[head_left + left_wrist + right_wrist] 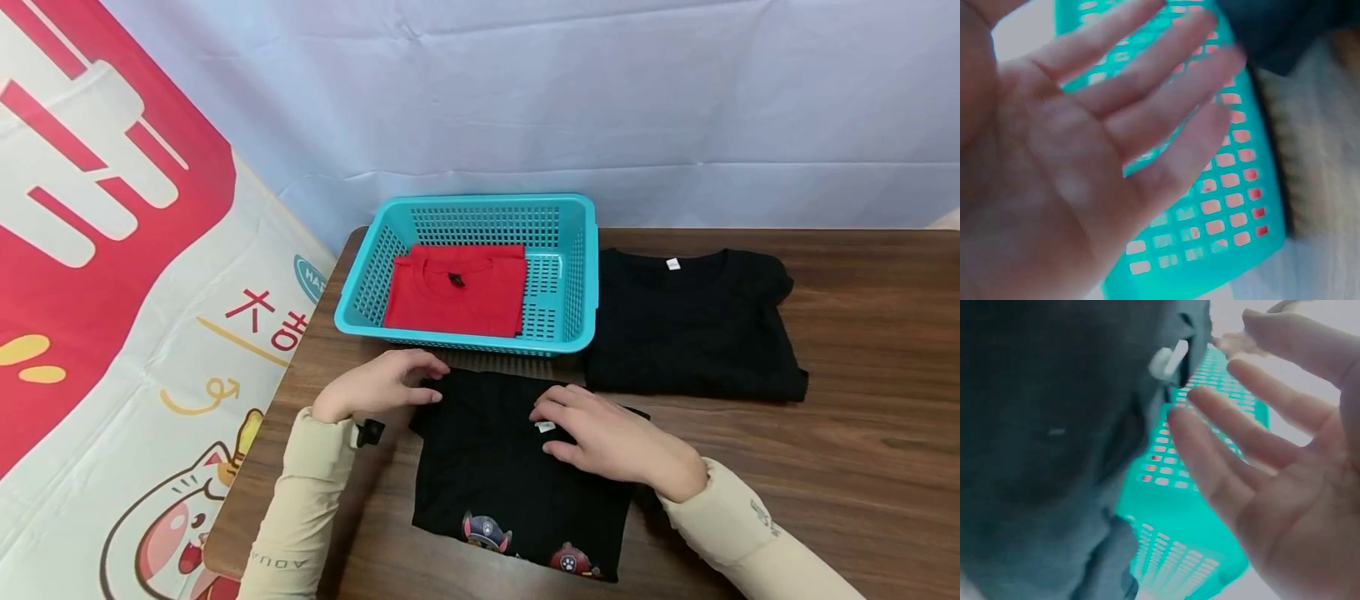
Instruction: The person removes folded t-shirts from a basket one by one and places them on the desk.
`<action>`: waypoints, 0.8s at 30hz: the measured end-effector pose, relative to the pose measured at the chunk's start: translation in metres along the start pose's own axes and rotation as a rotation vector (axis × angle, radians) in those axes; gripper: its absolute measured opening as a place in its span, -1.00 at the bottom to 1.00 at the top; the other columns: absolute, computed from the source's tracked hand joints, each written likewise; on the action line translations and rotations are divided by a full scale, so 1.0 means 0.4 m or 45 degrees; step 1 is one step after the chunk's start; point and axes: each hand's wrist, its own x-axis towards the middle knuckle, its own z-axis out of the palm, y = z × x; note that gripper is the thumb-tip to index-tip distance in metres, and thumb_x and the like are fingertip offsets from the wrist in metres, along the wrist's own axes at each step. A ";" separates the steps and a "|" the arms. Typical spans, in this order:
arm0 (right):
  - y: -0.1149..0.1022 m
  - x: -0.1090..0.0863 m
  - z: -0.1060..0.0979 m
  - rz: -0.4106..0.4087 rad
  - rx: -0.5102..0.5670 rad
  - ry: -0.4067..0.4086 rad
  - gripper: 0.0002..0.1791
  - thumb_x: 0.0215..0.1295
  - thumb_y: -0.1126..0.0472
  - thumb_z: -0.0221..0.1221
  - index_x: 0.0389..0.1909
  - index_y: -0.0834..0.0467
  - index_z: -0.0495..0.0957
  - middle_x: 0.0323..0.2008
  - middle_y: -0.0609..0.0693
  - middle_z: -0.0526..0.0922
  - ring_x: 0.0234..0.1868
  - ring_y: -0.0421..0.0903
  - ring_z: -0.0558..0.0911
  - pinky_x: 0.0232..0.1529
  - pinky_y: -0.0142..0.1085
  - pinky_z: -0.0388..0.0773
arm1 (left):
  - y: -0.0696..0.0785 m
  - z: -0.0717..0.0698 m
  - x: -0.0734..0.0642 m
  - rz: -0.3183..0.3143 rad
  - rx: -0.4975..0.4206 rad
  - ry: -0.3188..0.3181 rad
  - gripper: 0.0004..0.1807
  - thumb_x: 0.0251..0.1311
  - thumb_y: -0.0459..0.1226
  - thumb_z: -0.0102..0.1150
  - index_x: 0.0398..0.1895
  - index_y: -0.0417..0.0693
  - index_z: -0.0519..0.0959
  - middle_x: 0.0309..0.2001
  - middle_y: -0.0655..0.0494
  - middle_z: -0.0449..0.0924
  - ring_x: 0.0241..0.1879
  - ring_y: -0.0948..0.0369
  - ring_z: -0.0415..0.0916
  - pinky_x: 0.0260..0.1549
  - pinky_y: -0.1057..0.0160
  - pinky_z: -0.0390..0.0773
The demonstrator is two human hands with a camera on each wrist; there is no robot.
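Observation:
A black T-shirt (pixel 487 467) with cartoon prints along its near edge lies on the table in front of the basket. My left hand (pixel 381 385) is at the shirt's far left corner, fingers loosely extended. In the left wrist view the left palm (pixel 1072 169) shows nothing held, with the basket's side behind it. Over the collar, beside a white label (pixel 545 427), is my right hand (pixel 607 437). The right wrist view has that hand's fingers (pixel 1210 456) spread beside the dark cloth (pixel 1054 450), gripping nothing.
A turquoise plastic basket (pixel 588 275) stands at the back, holding a folded red T-shirt (pixel 457 292). Right of it a second black T-shirt (pixel 690 333) lies on the brown wooden table (pixel 885 375). A pale cloth backdrop (pixel 600 100) hangs behind, and a printed sheet (pixel 247 350) is on the left.

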 end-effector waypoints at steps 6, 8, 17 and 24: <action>-0.018 0.021 -0.037 -0.076 0.215 0.117 -0.80 0.32 0.18 0.20 -0.07 0.08 0.61 -0.22 -0.15 0.63 -0.31 -0.34 0.52 -0.23 -0.38 0.58 | 0.013 -0.041 -0.028 0.197 -0.474 -0.055 -0.62 0.29 -0.30 0.17 0.15 -0.22 0.49 0.01 -0.15 0.61 -0.01 0.06 0.62 0.02 0.21 0.60; -0.022 0.029 -0.048 -0.102 0.254 0.238 -0.84 0.32 0.20 0.20 -0.11 0.06 0.62 -0.28 -0.17 0.62 -0.35 -0.37 0.50 -0.29 -0.41 0.56 | 0.019 -0.055 -0.028 0.251 -0.524 0.080 -0.65 0.31 -0.33 0.14 0.14 -0.22 0.50 -0.06 -0.17 0.62 -0.07 0.02 0.64 -0.02 0.19 0.62; -0.009 0.111 -0.066 -0.026 0.149 0.821 -0.89 0.31 0.27 0.18 -0.21 0.12 0.64 -0.24 -0.05 0.65 -0.23 -0.14 0.51 -0.23 -0.26 0.50 | 0.008 -0.089 0.029 -0.111 0.206 0.896 -0.70 0.35 -0.18 0.07 -0.01 -0.18 0.60 -0.12 -0.07 0.64 -0.17 0.04 0.56 -0.19 0.05 0.56; 0.010 0.166 -0.062 0.215 0.033 0.563 -0.77 0.42 0.15 0.05 -0.07 0.12 0.60 -0.09 0.01 0.64 -0.05 -0.01 0.55 -0.07 -0.11 0.56 | -0.033 -0.109 0.091 -0.505 0.235 0.594 -0.49 0.35 -0.05 0.03 0.20 -0.22 0.46 -0.06 -0.15 0.61 -0.10 -0.04 0.54 -0.09 -0.02 0.56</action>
